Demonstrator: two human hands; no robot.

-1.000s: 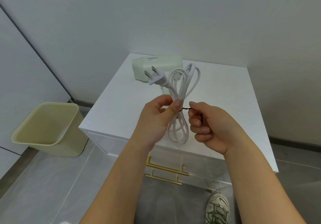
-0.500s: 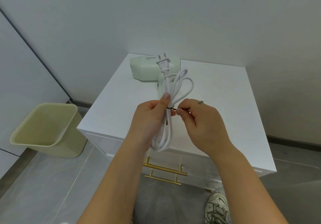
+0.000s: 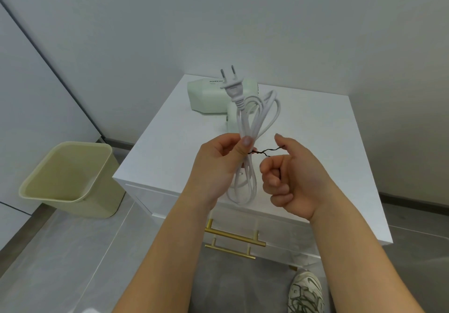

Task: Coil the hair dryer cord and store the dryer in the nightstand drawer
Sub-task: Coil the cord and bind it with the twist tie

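Right hand (image 3: pixel 295 179) has released the twist tie (image 3: pixel 266 151) beside the cord (image 3: pixel 247 128).

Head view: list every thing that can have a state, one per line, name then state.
cord: coiled, held upright, not yet stored
twist tie: wound round the coil, ends twisted together
plug: unplugged, prongs up
hair dryer: lying on the nightstand
drawers: shut
bin: upright, looks empty
left hand: pinching the coil
right hand: at the tie's ends
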